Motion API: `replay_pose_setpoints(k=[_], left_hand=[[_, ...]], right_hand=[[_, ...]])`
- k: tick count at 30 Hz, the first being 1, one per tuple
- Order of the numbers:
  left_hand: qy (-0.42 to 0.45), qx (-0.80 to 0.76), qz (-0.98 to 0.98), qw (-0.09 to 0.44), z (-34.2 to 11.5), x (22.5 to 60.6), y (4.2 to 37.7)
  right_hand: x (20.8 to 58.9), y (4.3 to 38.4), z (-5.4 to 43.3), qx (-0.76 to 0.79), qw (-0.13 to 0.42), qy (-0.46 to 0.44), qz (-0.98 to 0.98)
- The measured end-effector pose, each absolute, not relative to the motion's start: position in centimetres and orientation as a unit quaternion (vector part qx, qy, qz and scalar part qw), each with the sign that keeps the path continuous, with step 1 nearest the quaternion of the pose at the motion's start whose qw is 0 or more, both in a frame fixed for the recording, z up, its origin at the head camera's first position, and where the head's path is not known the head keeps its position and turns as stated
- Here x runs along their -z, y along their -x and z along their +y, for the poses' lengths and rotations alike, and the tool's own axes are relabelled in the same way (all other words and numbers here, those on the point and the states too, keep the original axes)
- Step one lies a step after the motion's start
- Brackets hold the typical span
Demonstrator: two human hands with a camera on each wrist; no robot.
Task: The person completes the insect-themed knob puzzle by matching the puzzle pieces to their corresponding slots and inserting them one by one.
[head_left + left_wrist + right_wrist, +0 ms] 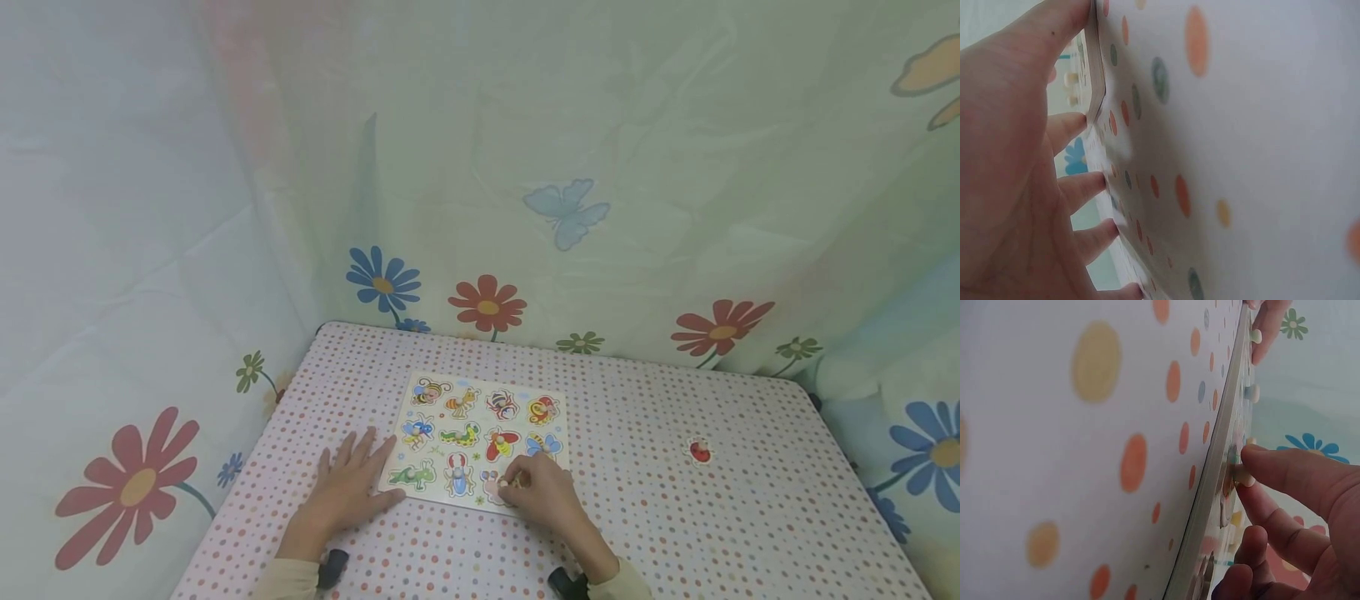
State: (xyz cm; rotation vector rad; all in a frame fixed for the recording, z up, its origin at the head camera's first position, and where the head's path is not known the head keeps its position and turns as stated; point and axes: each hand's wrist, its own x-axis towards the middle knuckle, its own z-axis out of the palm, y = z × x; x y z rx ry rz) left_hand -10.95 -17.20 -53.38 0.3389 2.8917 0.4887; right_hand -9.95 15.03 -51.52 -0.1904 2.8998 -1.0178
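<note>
A wooden knob puzzle board point(480, 507) with several insect pieces lies flat on the table. My right hand point(542, 492) is over its lower right corner. There, thumb and index finger pinch the small round knob point(1245, 477) of a pale pink puzzle piece point(491, 490), partly hidden by the fingers. Flat on the table at the board's lower left, my left hand point(347, 490) spreads its fingers, and its thumb touches the board's edge point(1095, 75). A red ladybug puzzle piece point(700, 451) lies apart, to the right of the board.
The table point(645, 517) wears a dotted cloth. Flower-printed curtains point(450, 167) hang behind it and at the sides. Dark wrist-camera mounts point(567, 583) sit below both wrists.
</note>
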Motion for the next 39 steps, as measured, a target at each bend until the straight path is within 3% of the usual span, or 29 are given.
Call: replay_pose_setpoints(k=[25, 39], left_hand=[[-0.115, -0.158, 0.976, 0.100, -17.19, 53.52, 10.98], [-0.110, -0.154, 0.977, 0.098, -17.11, 53.36, 10.92]], right_hand=[[51.28, 9.91, 14.90, 0.289, 0.007, 0.083, 0.954], [51.31, 10.20, 15.22, 0.325, 0.047, 0.073, 0.942]])
